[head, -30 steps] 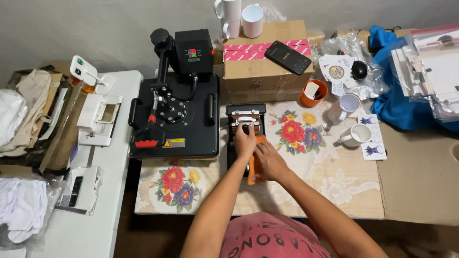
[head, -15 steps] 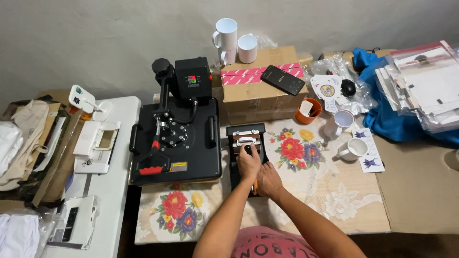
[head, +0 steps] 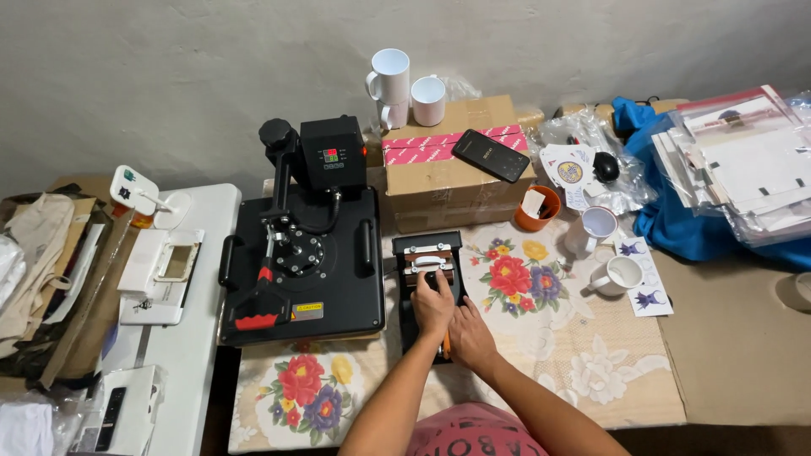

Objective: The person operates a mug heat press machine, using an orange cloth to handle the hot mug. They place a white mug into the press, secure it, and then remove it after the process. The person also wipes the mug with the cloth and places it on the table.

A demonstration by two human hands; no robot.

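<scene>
Both hands are pressed on the small black mug press (head: 429, 262) on the floral surface (head: 557, 338), left hand (head: 432, 304) flat on it, right hand (head: 470, 338) gripping its orange handle (head: 445, 341); the pressing step seems in hand, calling for steady pressure.

Small home print workshop, makeshift: black heat press (head: 304, 253) on floral tablecloth (head: 549, 338), blank white mugs (head: 405, 84) stacked on taped cardboard box (head: 456, 160), printed sheets in plastic sleeves (head: 743, 160) piled at right, folded cloth bags (head: 34, 253) at left, bare plaster wall (head: 169, 67) behind.
</scene>
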